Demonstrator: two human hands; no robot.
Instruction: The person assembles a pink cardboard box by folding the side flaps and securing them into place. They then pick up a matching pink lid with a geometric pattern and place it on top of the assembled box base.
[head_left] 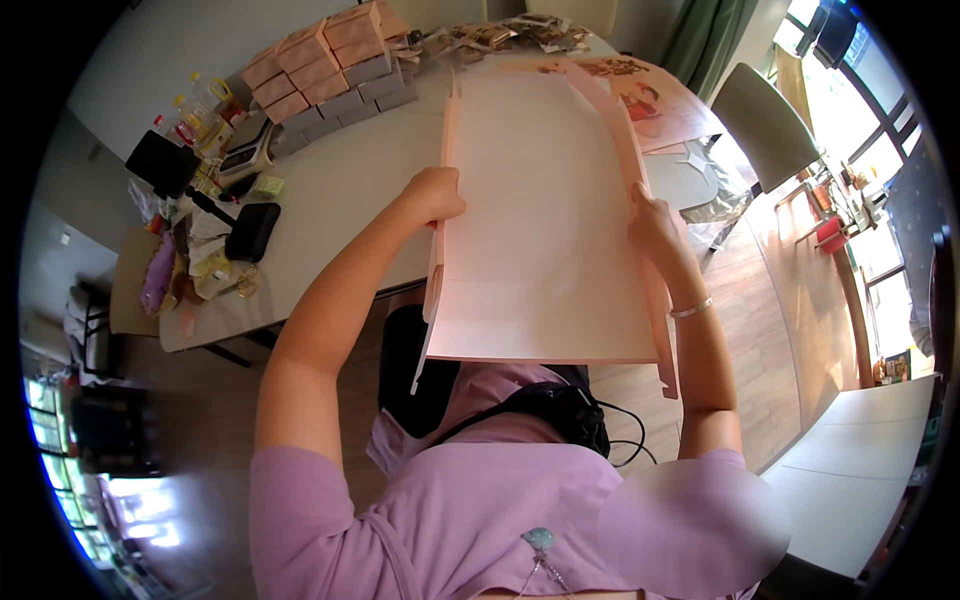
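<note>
Between my two hands I hold a large cardboard box blank (545, 220), white on its broad inner face and pink along its side flaps. Both long flaps stand folded up, and notched tabs stick out at the near corners. My left hand (437, 195) is closed round the left flap about midway along it. On the opposite flap, at nearly the same height, my right hand (655, 222) is also closed, with a bracelet on that wrist. The blank's far part lies over the table (350, 190), while its near end hangs past the edge above my lap.
Stacked pink and grey boxes (325, 65) stand at the back left. Nearer are a black stand (252, 232), bottles (195, 120) and plastic wrappings. More printed pink cardboard (650, 100) lies at the far right, beside a chair (765, 125). Packets (500, 35) line the table's far end.
</note>
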